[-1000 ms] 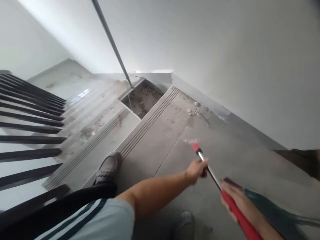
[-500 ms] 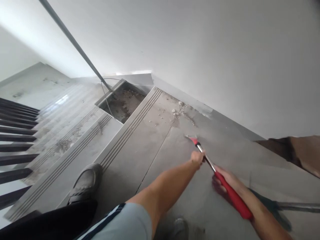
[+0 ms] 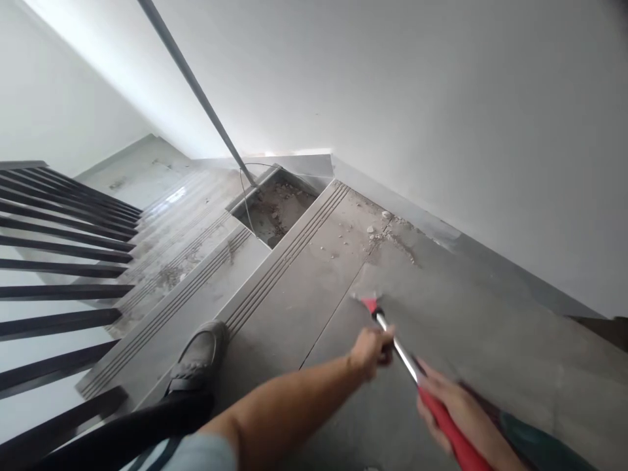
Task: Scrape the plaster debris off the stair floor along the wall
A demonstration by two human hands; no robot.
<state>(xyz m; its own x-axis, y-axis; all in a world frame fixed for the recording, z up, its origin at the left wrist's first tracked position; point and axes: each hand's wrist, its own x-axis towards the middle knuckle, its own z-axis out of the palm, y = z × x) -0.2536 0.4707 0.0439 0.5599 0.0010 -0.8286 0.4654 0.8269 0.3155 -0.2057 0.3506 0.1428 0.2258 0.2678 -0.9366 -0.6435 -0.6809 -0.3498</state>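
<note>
My left hand [image 3: 371,345] grips the metal shaft of the red-handled floor scraper [image 3: 415,373]; my right hand [image 3: 449,409] wraps its red grip. Its blade rests on the dusty grey tiled landing [image 3: 314,307], near rubble [image 3: 387,232].

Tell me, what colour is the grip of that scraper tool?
Red, on the scraper's grip under the right hand; the shaft is bare metal. Head view.

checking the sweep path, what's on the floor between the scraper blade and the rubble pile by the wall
In the head view, only bare dusty grey floor tile lies between the scraper blade and the rubble pile, with a tile joint running alongside that stretch.
</note>
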